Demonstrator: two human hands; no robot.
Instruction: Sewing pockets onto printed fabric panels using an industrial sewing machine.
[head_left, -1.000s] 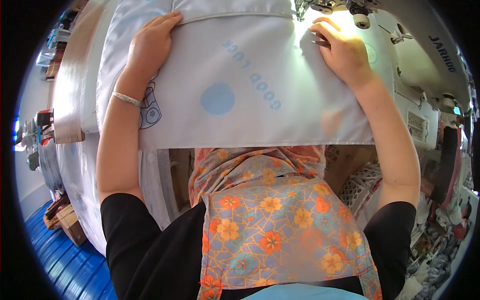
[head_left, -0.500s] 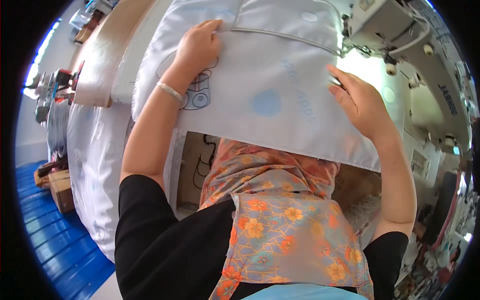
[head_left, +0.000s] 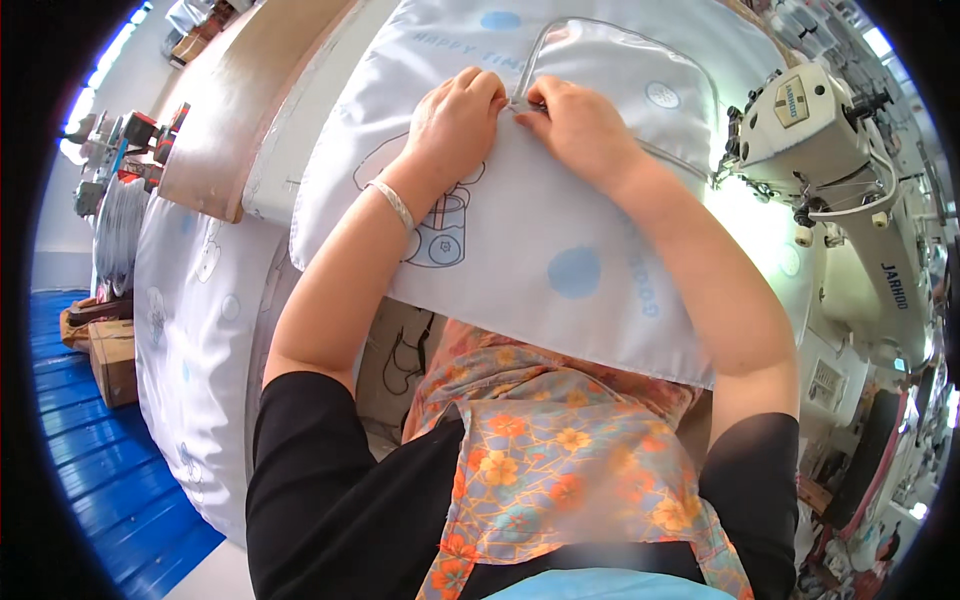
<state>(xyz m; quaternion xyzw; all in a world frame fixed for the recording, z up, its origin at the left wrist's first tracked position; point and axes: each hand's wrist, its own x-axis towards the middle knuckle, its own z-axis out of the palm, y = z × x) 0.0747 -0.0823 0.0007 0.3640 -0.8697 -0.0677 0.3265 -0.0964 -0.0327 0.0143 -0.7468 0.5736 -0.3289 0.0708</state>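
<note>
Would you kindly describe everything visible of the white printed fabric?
The white fabric looks smooth and slightly glossy, with blue spots, lettering and a dark-outlined drawing. Grey piping borders a panel toward its far side. It spreads mostly flat, near edge over the lap, right side by the sewing machine. The left grip and right grip touch it at the piping.

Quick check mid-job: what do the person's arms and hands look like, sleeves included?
Short black fabric sleeves cover both upper arms. The left hand is ungloved, a thin, whitish, seemingly braided bracelet around its wrist. The right hand is ungloved too, without one.
</note>
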